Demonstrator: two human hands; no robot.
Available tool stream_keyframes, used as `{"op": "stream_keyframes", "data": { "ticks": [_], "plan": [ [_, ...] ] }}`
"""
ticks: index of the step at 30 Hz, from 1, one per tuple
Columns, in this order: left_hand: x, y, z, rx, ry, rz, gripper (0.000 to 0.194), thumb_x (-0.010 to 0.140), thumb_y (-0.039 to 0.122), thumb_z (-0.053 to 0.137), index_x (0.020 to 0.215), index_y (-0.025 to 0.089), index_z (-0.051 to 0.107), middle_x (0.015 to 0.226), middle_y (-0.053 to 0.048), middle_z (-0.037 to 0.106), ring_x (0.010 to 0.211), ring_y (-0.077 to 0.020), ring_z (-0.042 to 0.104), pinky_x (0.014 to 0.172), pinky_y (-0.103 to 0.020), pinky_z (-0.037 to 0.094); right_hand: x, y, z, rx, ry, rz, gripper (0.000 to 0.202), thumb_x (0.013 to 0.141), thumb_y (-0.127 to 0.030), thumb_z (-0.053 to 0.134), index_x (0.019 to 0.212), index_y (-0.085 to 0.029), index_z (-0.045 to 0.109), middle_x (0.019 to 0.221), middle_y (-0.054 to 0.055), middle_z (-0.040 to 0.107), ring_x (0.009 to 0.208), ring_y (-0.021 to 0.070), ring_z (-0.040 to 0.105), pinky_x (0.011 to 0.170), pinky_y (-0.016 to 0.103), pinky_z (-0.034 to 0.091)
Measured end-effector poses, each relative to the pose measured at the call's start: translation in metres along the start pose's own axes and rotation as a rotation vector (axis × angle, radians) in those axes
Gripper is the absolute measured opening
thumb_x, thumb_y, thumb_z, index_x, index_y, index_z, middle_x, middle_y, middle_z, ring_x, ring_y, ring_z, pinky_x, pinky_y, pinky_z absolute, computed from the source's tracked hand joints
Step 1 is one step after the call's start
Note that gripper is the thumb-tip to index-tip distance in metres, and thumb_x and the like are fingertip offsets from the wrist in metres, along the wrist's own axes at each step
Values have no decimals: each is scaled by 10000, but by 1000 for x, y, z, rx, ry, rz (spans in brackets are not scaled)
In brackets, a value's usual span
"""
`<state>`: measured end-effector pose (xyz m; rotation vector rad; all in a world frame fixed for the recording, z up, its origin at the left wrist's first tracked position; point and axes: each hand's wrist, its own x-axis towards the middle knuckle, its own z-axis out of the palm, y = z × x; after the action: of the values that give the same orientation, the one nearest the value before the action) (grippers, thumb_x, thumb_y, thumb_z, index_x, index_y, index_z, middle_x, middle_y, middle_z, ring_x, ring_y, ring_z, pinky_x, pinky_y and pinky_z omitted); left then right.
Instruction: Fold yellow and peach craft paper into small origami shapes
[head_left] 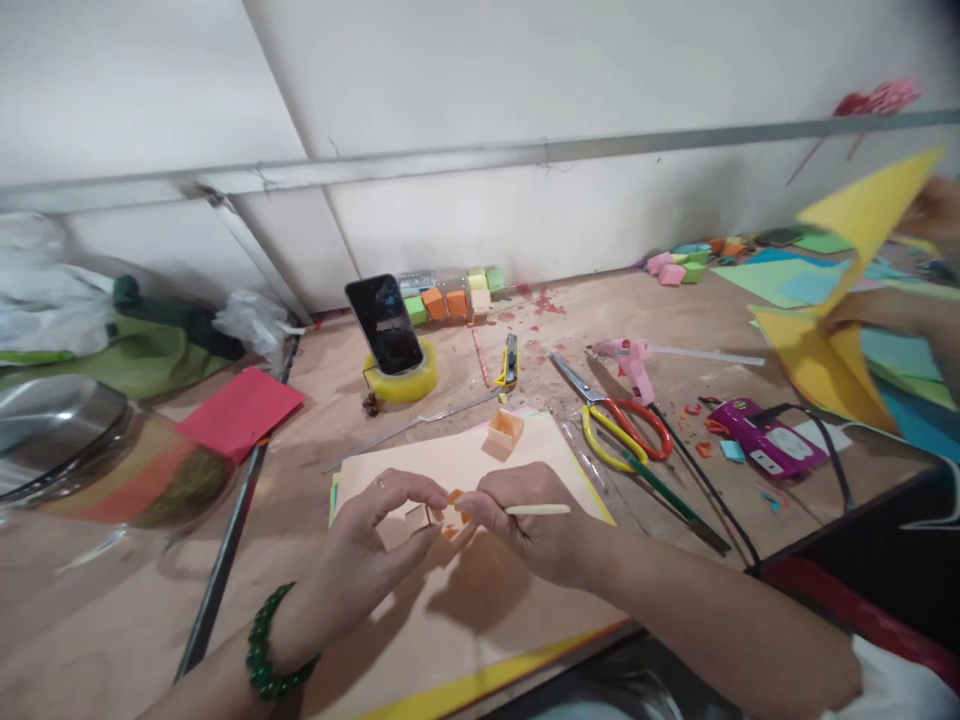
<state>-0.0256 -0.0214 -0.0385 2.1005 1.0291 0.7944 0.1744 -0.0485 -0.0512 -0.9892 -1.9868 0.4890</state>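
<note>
My left hand [371, 535], a green bead bracelet at its wrist, pinches a small folded orange paper piece [452, 515] with thumb and fingers. My right hand [536, 525] grips the same piece from the other side, and a thin cream stick [538, 510] pokes out from between its fingers. How the stick's other end lies is hidden. Both hands are over a stack of coloured sheets, a pale peach sheet [420, 610] on top. Just beyond them, an open peach paper box [505, 428] rests near the stack's far edge.
Scissors [611, 410], a pink glue gun [630, 360], a cutter [510, 360] and a purple device [772, 435] lie right and ahead. A phone [385, 325] leans on a yellow tape roll [412, 380]. A lidded jar [120, 460] stands left. Another person's hands [874, 312] hold yellow paper.
</note>
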Motion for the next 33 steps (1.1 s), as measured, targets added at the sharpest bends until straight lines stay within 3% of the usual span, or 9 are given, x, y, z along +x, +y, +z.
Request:
{"op": "stream_keyframes", "data": {
  "ticks": [6,11,17,22,28,31,33],
  "plan": [
    [0,-13,3,80,-4,1,141,724,185,597,774,241,716,925,-49,664,896,-208,629,800,-324,512,2,-1,-1,13,8,-10,548,1027,-405,297,558,-172,456,499,-31,472,450,67,391,456,196,270],
    [-1,-11,2,127,-57,-21,108,727,209,610,737,246,711,894,-42,659,874,-208,617,786,-317,502,1,-3,-6,-38,30,-26,550,1026,-392,299,544,-177,451,485,-26,469,441,71,392,458,209,279],
    [1,-7,0,119,-102,-95,90,693,191,624,723,238,694,966,-40,717,884,-218,657,808,-328,504,-1,-6,-14,-31,65,24,571,1027,-388,283,573,-165,551,491,1,540,456,85,468,479,216,333],
    [2,-2,1,83,-156,-124,106,727,240,582,742,240,688,796,-4,742,765,-193,659,702,-273,500,-1,-1,-6,65,55,129,592,1016,-441,283,588,-160,580,501,0,558,460,83,475,473,206,348],
    [1,0,5,86,-148,-157,131,743,222,557,766,237,685,795,-1,727,765,-185,653,706,-275,505,-2,7,5,96,11,146,615,1008,-487,286,594,-149,588,508,11,574,464,83,473,456,202,330],
    [0,-4,5,78,-140,-110,158,734,233,601,867,230,687,949,-35,728,823,-197,653,753,-299,524,-2,6,5,37,-13,100,633,1018,-483,249,591,-154,583,495,4,559,458,82,461,458,207,314],
    [0,-7,5,81,-146,-105,319,723,249,646,1041,234,664,1096,-63,706,836,-199,652,777,-320,535,-2,3,3,6,-24,75,631,1023,-469,239,599,-156,586,503,5,567,460,82,463,464,209,311]
  ]
}}
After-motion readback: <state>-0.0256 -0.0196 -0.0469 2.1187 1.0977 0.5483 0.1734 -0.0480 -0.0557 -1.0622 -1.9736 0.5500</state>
